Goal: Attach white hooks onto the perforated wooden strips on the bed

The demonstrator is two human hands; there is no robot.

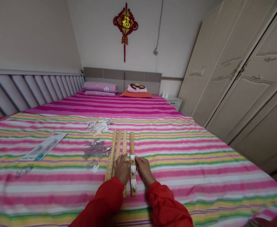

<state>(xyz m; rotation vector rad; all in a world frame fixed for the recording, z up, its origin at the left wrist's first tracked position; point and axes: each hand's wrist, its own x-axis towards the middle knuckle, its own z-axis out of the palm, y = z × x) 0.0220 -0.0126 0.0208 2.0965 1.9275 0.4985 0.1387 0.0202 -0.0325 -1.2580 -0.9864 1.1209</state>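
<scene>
A narrow perforated wooden strip [132, 143] lies lengthwise before me, with white adhesive hooks [133, 170] in a row along its near half. My left hand [121, 169] rests at its left side, fingers bent over the neighbouring strips and thumb against the hooked one. On the opposite side, my right hand [144, 169] is closed, fingertips on the strip's edge beside the farthest hook. Its exact grip is partly hidden. Several more perforated strips [124, 142] lie parallel just to the left, partly under my left hand.
Left of the strips lie a pile of clear hook pieces [97, 149], crumpled clear packaging [98, 126], a flat package [45, 146] and a small clear bundle [24, 170]. Everything rests on a striped bedsheet [187, 176]. A railing [34, 90] borders the left; wardrobes [235, 78] stand right.
</scene>
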